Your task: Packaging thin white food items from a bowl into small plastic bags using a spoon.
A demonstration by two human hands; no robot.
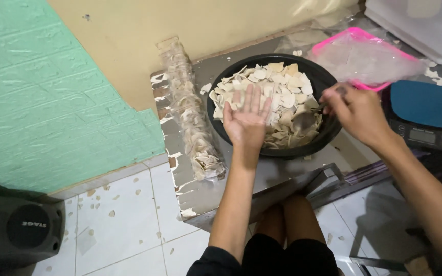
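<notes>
My right grip [356, 110] is closing around the handle of a metal spoon [305, 121], fingers together on it, the spoon's bowl resting among the chips at the right side of the black bowl [319, 76]. My left grip [246, 116] is lying open and palm-up over the chips, fingers apart and extended, clamping on nothing.

The pale, flat chips [277, 84] are filling the black bowl, which is standing on a worn grey surface [211, 189] in front of me. A long clear bag of packed chips [193, 122] is lying just beside the bowl on its left, already filled. On the right, a pink-rimmed clear bag [364, 56] is sitting near the bowl and a blue-topped digital scale [424, 110] is standing beside it.

Judging from this layout, I am only partway through: one long bag is appearing complete, while the bowl is holding a large heap of loose chips. Nothing is resting on the scale. Chip fragments are lying scattered on the white tiled floor [129, 225], near a black speaker [19, 227].
</notes>
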